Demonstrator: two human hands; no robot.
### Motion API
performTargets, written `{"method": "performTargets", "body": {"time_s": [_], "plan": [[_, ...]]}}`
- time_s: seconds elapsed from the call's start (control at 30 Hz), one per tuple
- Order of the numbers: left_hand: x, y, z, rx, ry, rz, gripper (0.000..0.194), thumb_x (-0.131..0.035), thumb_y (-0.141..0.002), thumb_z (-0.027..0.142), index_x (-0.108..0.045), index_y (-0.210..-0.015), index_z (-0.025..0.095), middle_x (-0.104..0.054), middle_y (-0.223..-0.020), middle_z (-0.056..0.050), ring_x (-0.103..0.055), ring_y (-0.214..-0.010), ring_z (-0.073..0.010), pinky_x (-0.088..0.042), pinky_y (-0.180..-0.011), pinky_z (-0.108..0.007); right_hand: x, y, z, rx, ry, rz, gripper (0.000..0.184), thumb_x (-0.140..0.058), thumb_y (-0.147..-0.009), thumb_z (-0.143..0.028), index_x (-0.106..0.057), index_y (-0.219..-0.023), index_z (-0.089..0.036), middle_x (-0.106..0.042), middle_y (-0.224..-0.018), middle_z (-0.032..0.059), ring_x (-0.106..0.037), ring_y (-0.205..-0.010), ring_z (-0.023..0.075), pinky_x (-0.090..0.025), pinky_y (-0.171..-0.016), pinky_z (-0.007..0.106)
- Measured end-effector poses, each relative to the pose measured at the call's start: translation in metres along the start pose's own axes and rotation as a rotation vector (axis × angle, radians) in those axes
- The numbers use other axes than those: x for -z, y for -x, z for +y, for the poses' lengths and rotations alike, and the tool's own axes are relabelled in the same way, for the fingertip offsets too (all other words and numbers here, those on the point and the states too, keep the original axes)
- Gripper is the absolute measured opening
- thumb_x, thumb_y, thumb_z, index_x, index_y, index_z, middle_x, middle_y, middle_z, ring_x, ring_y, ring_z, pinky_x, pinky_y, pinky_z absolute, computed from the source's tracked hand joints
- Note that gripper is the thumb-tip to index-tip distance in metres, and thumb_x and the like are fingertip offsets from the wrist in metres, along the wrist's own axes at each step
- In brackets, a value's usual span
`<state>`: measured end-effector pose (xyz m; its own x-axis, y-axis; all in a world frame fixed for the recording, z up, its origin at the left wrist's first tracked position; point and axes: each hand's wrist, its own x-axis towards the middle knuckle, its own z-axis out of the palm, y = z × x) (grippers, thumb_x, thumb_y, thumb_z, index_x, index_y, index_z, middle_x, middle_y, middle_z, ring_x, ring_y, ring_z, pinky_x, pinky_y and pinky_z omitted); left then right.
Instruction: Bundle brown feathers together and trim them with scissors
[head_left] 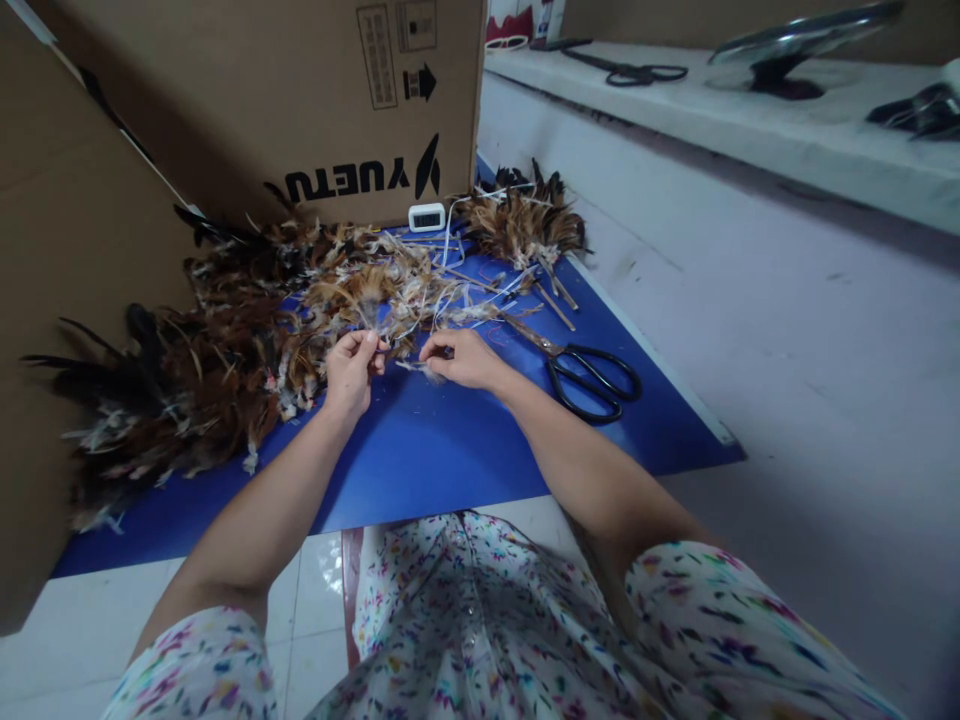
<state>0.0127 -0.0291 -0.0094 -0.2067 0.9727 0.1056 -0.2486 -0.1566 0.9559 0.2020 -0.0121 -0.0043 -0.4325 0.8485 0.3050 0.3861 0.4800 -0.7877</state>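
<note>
Left hand: fingers pinched, apparently on a tan feather
Right hand: fingers nearly closed, hold on white fluff unclear
Feathers: strewn on counter; likely being separated, next needing a light pinch

"YUETU" lettering (upside down), arrow, on carton

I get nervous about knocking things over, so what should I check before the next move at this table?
1. Left hand pinching: ok; apparently on a tan feather.
2. Right hand gripping: cannot tell; white fluff shows beneath it.
3. Black-handled scissors lying on the blue tabletop: ok; neither hand on them.
4. White strips gathered: not ok; strewn among feathers.
5. White digital clock upright: ok; digits too small to read.
</note>
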Motion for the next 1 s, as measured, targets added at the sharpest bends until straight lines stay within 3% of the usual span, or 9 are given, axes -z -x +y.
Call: {"method": "performTargets", "body": {"time_s": [0.27,0.43,0.63,0.8,1.0], "plan": [[0.001,-0.002,0.0,-0.017,0.027,0.035,0.035,-0.081,-0.064,0.041,-0.058,-0.07,0.015,-0.062,-0.063,0.002,-0.046,-0.043,-0.0034,-0.036,-0.039,-0.015,-0.005,-0.002,0.007,0.12,0.333,0.147,0.017,-0.053,-0.085,-0.015,-0.071,-0.087,-0.017,-0.069,-0.089,0.0068,-0.058,-0.087,0.0201,-0.043,-0.088,0.036],[0.003,-0.004,0.0,-0.033,0.021,0.066,0.035,-0.08,-0.064,0.042,-0.058,-0.07,0.016,-0.062,-0.062,0.003,-0.046,-0.042,-0.0031,-0.036,-0.039,-0.015,-0.01,-0.015,0.007,0.146,0.512,0.084,0.027,-0.05,-0.086,-0.01,-0.069,-0.104,-0.016,-0.067,-0.105,0.0098,-0.054,-0.1,0.0228,-0.04,-0.094,0.038],[0.006,-0.007,-0.002,-0.033,0.034,0.07,0.033,-0.079,-0.067,0.04,-0.057,-0.071,0.015,-0.061,-0.061,0.003,-0.046,-0.042,-0.0031,-0.036,-0.039,-0.016,-0.018,-0.043,0.006,0.211,0.84,-0.044,0.026,-0.046,-0.093,-0.015,-0.067,-0.109,-0.019,-0.064,-0.111,0.0108,-0.048,-0.104,0.0256,-0.036,-0.082,0.037],[0.006,-0.008,-0.004,-0.018,0.048,0.099,0.037,-0.08,-0.063,0.042,-0.057,-0.072,0.015,-0.061,-0.061,0.003,-0.046,-0.041,-0.0034,-0.035,-0.039,-0.016,-0.021,-0.054,0.011,0.212,0.915,-0.108,0.025,-0.043,-0.096,-0.019,-0.068,-0.1,-0.017,-0.066,-0.103,0.0109,-0.048,-0.102,0.0247,-0.032,-0.081,0.037],[0.007,-0.009,-0.007,-0.014,0.065,0.103,0.039,-0.082,-0.06,0.044,-0.059,-0.071,0.014,-0.062,-0.062,0.002,-0.046,-0.041,-0.0036,-0.036,-0.038,-0.016,-0.002,-0.05,0.015,0.126,0.883,0.003,0.028,-0.04,-0.096,-0.019,-0.067,-0.101,-0.014,-0.066,-0.105,0.011,-0.051,-0.099,0.0246,-0.032,-0.083,0.036]]}}
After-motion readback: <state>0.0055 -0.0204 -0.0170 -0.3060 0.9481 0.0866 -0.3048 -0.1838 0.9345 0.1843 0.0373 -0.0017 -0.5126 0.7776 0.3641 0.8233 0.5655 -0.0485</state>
